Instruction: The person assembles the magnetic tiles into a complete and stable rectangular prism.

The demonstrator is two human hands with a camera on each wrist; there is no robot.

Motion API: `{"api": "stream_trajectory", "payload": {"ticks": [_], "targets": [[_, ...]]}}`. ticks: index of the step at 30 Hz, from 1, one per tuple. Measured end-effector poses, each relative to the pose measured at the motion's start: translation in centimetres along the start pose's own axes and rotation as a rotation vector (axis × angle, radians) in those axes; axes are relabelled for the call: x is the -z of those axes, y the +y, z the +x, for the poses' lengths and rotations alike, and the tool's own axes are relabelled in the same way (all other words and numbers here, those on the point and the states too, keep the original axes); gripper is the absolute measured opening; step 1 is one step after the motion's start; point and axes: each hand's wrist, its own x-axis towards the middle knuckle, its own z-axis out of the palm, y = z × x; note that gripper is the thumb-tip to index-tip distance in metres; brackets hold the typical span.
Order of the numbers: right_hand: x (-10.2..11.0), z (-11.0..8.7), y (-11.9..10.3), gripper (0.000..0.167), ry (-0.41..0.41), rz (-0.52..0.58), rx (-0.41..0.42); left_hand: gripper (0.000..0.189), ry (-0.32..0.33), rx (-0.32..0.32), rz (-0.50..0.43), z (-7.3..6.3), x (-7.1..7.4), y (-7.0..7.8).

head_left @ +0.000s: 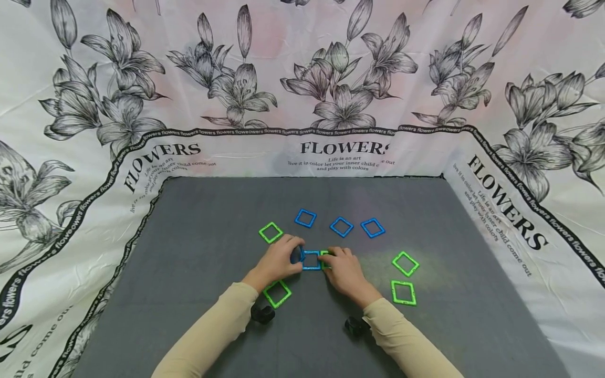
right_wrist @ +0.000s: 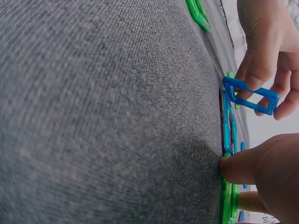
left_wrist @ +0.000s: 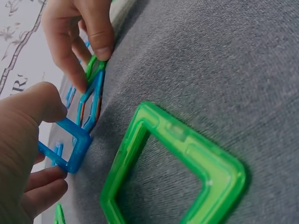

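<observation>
My left hand [head_left: 278, 258] pinches a blue square magnetic tile [left_wrist: 80, 151] by its edges, tilted up from the table. The held tile is close to the left end of another blue square tile [head_left: 311, 268], which lies flat with a reddish strip along its lower edge. On that tile's right side is a green square tile [right_wrist: 227, 200], edge to edge with it. My right hand [head_left: 348, 270] holds the green tile between thumb and finger and covers much of it in the head view.
Several loose tiles lie around on the grey cloth [head_left: 212, 226]. Blue squares [head_left: 335, 222] are behind the hands. A green square [head_left: 265, 227] is at back left, another green square [head_left: 282, 300] by the left wrist, and two green squares [head_left: 404, 303] to the right. A flowered curtain [head_left: 264, 152] borders the table.
</observation>
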Motion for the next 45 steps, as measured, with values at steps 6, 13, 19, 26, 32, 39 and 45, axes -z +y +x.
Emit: {"api": "stream_trajectory", "payload": {"ticks": [6, 13, 19, 26, 32, 39, 45], "targets": [[0.0, 0.1, -0.1, 0.027, -0.010, -0.002, -0.006, 0.042, 0.001, 0.002, -0.050, -0.1, 0.0, 0.3], [0.0, 0.2, -0.1, 0.028, -0.023, 0.001, -0.020, 0.044, -0.022, 0.047, -0.100, 0.0, -0.5, 0.3], [0.0, 0.1, -0.1, 0.028, -0.037, 0.001, -0.035, 0.044, 0.002, 0.056, -0.153, -0.2, -1.1, -0.1], [0.0, 0.1, -0.1, 0.028, -0.035, 0.001, -0.034, 0.044, 0.043, 0.043, -0.178, -0.5, -1.4, 0.0], [-0.1, 0.1, 0.0, 0.027, -0.015, -0.002, -0.019, 0.043, 0.075, 0.043, -0.210, -0.6, -1.4, 0.2], [-0.1, 0.0, 0.1, 0.028, 0.008, -0.013, -0.012, 0.045, 0.117, 0.083, -0.331, -0.9, -2.1, 0.2], [-0.3, 0.1, 0.2, 0.027, 0.006, -0.008, -0.007, 0.046, 0.145, 0.124, -0.421, -1.2, -2.4, 0.3]]}}
